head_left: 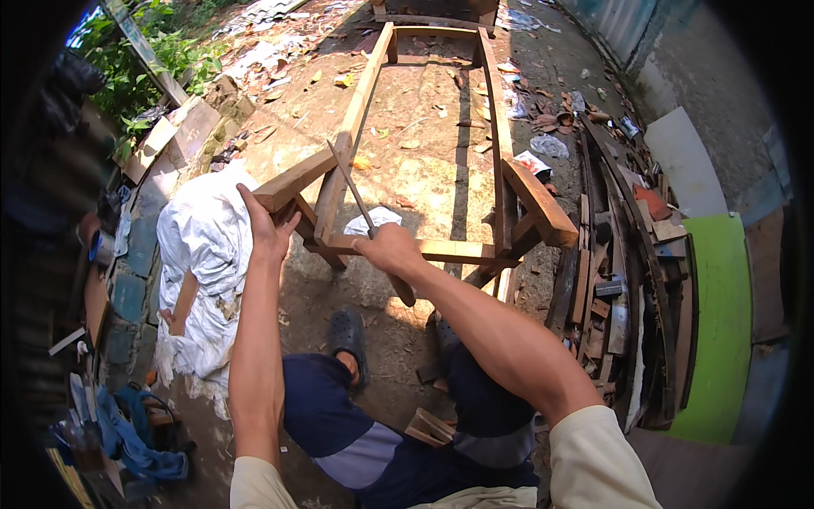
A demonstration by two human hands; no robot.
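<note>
A long wooden furniture frame (370,93) stretches away in front of me, with short angled pieces at its near end. My left hand (270,231) grips the end of the left angled piece (297,180) from below, thumb and fingers to either side. My right hand (388,248) is closed round the wooden handle of a long, thin file-like tool (349,180). Its narrow metal blade points up and away, and its tip lies beside the left angled piece; whether they touch I cannot tell. The right angled piece (543,208) has no hand on it.
A crumpled white cloth (203,246) lies to my left, a wood offcut on it. Stacked scrap wood (606,280) and a green board (716,331) line the right side. Leaves and litter cover the ground. A small wood piece (431,427) lies between my legs.
</note>
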